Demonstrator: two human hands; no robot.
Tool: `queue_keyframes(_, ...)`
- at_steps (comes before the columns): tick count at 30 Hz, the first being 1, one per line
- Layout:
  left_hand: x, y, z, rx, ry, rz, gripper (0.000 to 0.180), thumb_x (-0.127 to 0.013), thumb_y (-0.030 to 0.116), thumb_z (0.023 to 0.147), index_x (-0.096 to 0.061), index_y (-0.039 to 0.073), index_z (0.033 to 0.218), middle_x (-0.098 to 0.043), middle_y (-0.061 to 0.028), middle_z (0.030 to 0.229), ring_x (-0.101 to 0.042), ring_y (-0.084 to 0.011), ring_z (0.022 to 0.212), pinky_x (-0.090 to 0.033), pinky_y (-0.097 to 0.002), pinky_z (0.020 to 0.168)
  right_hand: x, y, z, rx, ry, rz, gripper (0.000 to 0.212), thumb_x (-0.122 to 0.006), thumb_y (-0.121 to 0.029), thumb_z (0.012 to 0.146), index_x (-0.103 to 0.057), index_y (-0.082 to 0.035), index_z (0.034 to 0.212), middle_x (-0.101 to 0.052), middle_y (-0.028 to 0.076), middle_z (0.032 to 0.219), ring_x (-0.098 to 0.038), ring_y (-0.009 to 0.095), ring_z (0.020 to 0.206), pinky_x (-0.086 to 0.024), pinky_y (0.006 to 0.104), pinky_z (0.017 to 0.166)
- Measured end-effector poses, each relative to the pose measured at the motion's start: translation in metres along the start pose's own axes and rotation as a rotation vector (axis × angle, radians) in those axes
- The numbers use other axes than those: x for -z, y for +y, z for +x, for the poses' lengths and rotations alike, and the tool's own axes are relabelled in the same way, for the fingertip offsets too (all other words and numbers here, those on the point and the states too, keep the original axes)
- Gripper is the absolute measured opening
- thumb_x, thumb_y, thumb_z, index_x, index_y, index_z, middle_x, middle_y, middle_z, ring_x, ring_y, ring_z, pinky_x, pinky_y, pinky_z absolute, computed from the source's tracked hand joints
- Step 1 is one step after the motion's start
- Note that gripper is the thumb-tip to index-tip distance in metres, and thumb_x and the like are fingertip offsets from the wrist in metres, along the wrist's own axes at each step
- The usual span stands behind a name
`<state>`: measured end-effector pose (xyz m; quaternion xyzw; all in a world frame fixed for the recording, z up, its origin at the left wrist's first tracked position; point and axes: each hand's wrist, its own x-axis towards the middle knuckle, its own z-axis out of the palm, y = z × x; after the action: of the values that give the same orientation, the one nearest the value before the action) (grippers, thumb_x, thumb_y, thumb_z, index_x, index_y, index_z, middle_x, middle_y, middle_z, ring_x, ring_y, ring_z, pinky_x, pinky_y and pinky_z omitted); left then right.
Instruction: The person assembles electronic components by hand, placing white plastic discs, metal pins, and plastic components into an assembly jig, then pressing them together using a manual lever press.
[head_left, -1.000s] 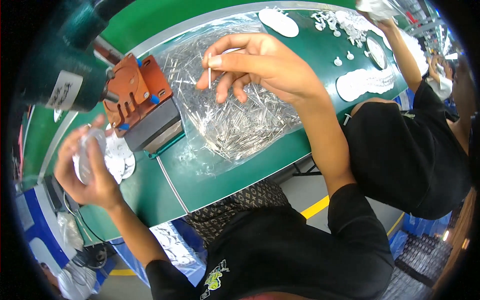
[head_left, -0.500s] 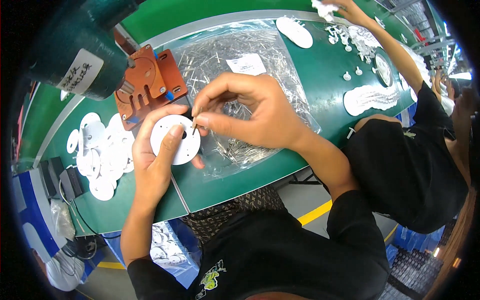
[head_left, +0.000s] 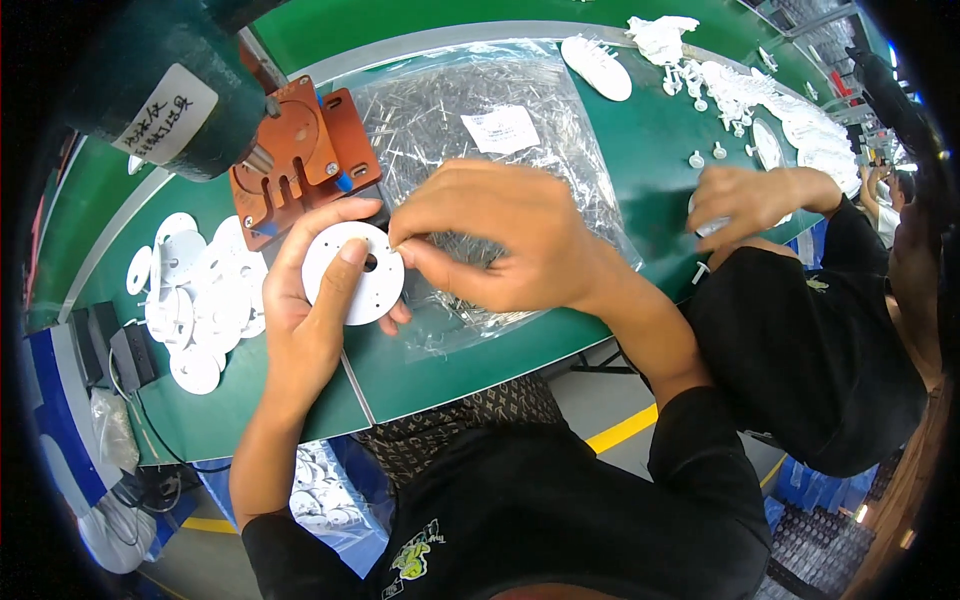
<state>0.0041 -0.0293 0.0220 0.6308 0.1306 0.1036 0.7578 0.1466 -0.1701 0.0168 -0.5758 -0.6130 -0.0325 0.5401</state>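
Note:
A round white disc (head_left: pixel 372 297) with a dark centre hole and several small holes is held in my left hand (head_left: pixel 312 310), thumb across its face and fingers behind. My right hand (head_left: pixel 510 235) pinches thumb and forefinger together at the disc's right edge, by a small hole. The thin metal pin seen there earlier is now covered by these fingertips. Under and beyond my right hand lies a clear plastic bag (head_left: pixel 425 120) full of loose metal pins, with a white label (head_left: pixel 500 129) on it.
An orange metal fixture (head_left: pixel 300 150) stands beneath a dark green machine head (head_left: pixel 165 100) at the left. White discs (head_left: pixel 205 300) are piled beside it. At right, a co-worker's hand (head_left: pixel 745 203) is over the table, near white plastic parts (head_left: pixel 700 85).
My right fingertips have closed in on the disc's edge, hiding the pin. The co-worker's hand has come down from the far right, leaving a white piece on the table.

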Motion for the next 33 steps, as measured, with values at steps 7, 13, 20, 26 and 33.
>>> queue_keyframes(7, 0.006, -0.004, 0.001, -0.031, -0.051, 0.040, 0.027, -0.049, 0.015, 0.099, -0.050, 0.000, 0.122, -0.065, -0.0112, 0.089, -0.066, -0.0163, 0.069, -0.053, -0.0253, 0.057, -0.006, 0.002, 0.001, 0.126, 0.046, -0.076, 0.020, -0.071, 0.007, 0.069, -0.065, 0.001, 0.087, -0.065, 0.011, 0.077, -0.065, 0.025, 0.069, -0.051, 0.0315, 0.061)
queue_keyframes(13, 0.004, -0.001, 0.000, -0.039, -0.019, 0.038, 0.026, -0.049, 0.016, 0.099, -0.050, 0.001, 0.121, -0.066, -0.0109, 0.088, -0.066, -0.0164, 0.070, -0.053, -0.0251, 0.060, 0.002, -0.004, 0.005, 0.068, 0.024, -0.084, 0.021, -0.071, 0.007, 0.068, -0.064, 0.002, 0.087, -0.065, 0.011, 0.076, -0.065, 0.025, 0.067, -0.051, 0.0310, 0.059)
queue_keyframes(20, 0.005, -0.007, 0.000, -0.047, -0.002, 0.021, 0.025, -0.048, 0.015, 0.099, -0.051, 0.002, 0.121, -0.065, -0.0112, 0.091, -0.067, -0.0170, 0.072, -0.054, -0.0258, 0.061, -0.002, -0.005, 0.002, 0.048, 0.058, -0.034, 0.017, -0.070, 0.000, 0.071, -0.062, -0.002, 0.085, -0.063, 0.010, 0.075, -0.062, 0.026, 0.066, -0.049, 0.0339, 0.058)
queue_keyframes(26, 0.004, -0.004, 0.001, -0.096, -0.017, 0.061, 0.024, -0.049, 0.014, 0.099, -0.051, 0.003, 0.120, -0.064, -0.0104, 0.092, -0.067, -0.0166, 0.074, -0.055, -0.0260, 0.061, 0.002, -0.008, 0.003, 0.069, -0.017, -0.159, 0.021, -0.072, 0.005, 0.067, -0.064, 0.000, 0.086, -0.065, 0.010, 0.081, -0.065, 0.025, 0.070, -0.052, 0.0326, 0.063)
queue_keyframes(33, 0.004, -0.002, 0.001, -0.218, 0.006, 0.223, 0.024, -0.053, 0.013, 0.097, -0.052, 0.002, 0.119, -0.062, -0.0074, 0.097, -0.063, -0.0116, 0.084, -0.053, -0.0232, 0.066, -0.006, -0.006, -0.001, 0.198, -0.005, -0.208, 0.033, -0.073, -0.008, 0.067, -0.067, -0.007, 0.099, -0.065, 0.003, 0.099, -0.064, 0.022, 0.082, -0.051, 0.0322, 0.067)
